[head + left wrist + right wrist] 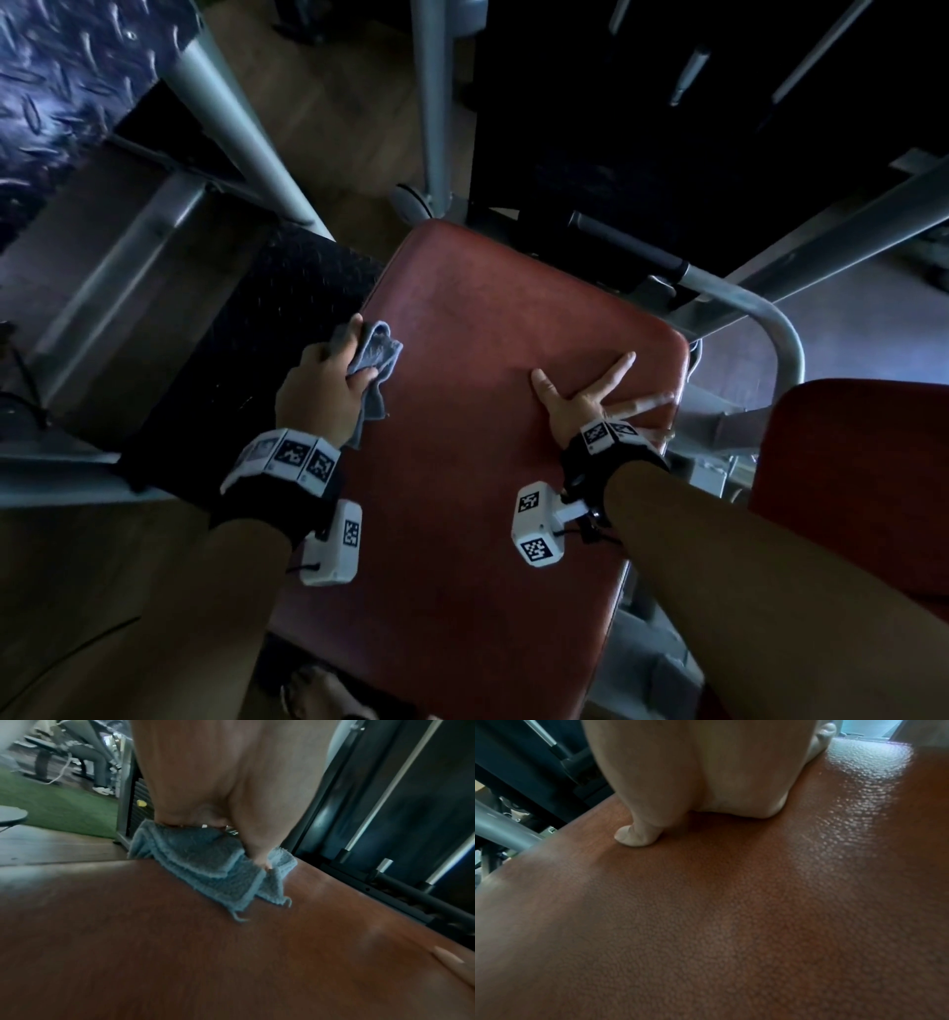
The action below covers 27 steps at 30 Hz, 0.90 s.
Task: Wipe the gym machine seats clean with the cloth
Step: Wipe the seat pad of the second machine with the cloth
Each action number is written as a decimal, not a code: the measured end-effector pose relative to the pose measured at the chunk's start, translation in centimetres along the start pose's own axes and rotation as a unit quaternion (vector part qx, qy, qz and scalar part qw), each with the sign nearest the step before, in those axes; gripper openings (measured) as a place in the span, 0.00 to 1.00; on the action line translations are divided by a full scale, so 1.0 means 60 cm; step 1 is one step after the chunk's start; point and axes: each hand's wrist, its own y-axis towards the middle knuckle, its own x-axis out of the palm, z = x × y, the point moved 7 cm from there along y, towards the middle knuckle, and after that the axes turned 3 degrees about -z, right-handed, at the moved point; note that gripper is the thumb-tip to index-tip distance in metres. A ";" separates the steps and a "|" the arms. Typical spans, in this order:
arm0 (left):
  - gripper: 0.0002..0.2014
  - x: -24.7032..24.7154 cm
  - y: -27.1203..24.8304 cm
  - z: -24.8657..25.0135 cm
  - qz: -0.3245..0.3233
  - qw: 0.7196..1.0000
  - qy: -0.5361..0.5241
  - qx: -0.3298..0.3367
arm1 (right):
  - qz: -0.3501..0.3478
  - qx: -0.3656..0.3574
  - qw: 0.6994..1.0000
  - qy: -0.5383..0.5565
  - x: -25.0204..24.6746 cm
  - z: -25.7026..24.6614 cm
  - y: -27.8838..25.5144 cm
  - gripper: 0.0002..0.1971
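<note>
A red padded seat of a gym machine fills the middle of the head view. My left hand grips a crumpled grey-blue cloth at the seat's left edge. In the left wrist view the cloth lies bunched on the red pad under my curled fingers. My right hand lies flat on the seat near its right edge, fingers spread and straight. The right wrist view shows the palm and thumb pressed on the grained red pad.
A second red pad stands at the right. Grey steel frame tubes curve round the seat's right corner. A black textured footplate lies left of the seat. Upright posts and a dark weight stack rise behind.
</note>
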 end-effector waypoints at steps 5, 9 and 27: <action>0.31 -0.002 0.035 0.002 -0.020 0.999 -0.039 -0.007 | 0.001 -0.009 1.000 0.006 0.007 -0.001 0.008 0.61; 0.31 -0.004 0.044 0.009 -0.018 0.998 -0.060 -0.004 | 0.011 -0.016 1.000 0.006 0.007 0.000 0.008 0.61; 0.31 0.007 0.001 -0.034 -0.024 0.996 -0.081 -0.013 | 0.039 -0.023 0.999 0.007 0.009 0.003 0.017 0.62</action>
